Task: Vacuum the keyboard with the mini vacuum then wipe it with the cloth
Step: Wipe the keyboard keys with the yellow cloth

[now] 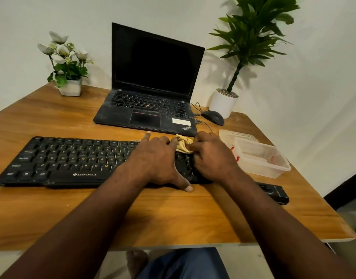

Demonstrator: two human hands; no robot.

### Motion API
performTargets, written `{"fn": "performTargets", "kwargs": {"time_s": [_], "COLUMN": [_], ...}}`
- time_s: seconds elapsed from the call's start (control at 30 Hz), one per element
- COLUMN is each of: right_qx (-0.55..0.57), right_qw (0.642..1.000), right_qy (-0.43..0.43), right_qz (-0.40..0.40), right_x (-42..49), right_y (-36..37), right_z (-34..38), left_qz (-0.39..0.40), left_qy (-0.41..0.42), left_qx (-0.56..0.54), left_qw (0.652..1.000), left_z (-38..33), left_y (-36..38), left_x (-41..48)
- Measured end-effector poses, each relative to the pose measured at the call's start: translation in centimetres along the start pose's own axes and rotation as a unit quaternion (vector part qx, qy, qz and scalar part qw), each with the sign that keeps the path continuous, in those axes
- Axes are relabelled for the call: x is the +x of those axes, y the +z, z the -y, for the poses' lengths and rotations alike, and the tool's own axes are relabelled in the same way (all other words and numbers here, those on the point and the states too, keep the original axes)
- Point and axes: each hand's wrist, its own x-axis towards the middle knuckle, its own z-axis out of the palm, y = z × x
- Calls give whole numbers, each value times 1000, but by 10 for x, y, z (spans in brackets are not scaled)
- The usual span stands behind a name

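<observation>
Under left hand (159, 158) and right hand (211, 156), one keyboard (72, 160), between them one cloth (185, 144), left hand flat on the keyboard, fingers spread, right hand pinching the cloth, beyond them one laptop (153, 77)

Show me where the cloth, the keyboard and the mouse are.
cloth (184, 145): head view, on its crumpled yellow middle.
keyboard (72, 158): head view, on its letter keys.
mouse (213, 117): head view, on its rounded top.
</observation>
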Motion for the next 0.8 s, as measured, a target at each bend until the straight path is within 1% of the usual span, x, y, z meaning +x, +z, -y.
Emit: {"fn": "performTargets", "kwargs": {"time_s": [0.13, 0.2, 0.27, 0.33, 0.4, 0.5, 0.63, 0.8], "right_qx": [-15, -34, -51, -24, 6, 22, -21, -32], "right_qw": [996, 995, 996, 997, 997, 993, 982, 979], "right_qy": [87, 92, 73, 59, 57, 103, 175, 190], "right_qz": [-14, -12, -31, -52, -54, -54, -68, -69], "right_x": [-6, -11, -12, -8, -3, -1, -3, -9], "right_y": [-2, 1, 4, 5, 3, -1, -4, 2], "right_z": [-21, -12, 2, 10, 10, -3, -13, 0], "left_qz": [7, 5, 1, -4, -5, -6, -7, -12], "left_qy": [-3, -2, 3, 8, 6, 4, 4, 7], "left_qx": [-4, -6, -3, 1, -4, -7, -16, -18], "left_qw": [1000, 1000, 1000, 1000, 1000, 1000, 1000, 1000], "left_z": [0, 0, 0, 0, 1, 2, 3, 3], "left_y": [-1, -1, 0, 1, 1, 2, 3, 4], "left_x": [0, 1, 0, -2, -3, -5, -5, -5]}}
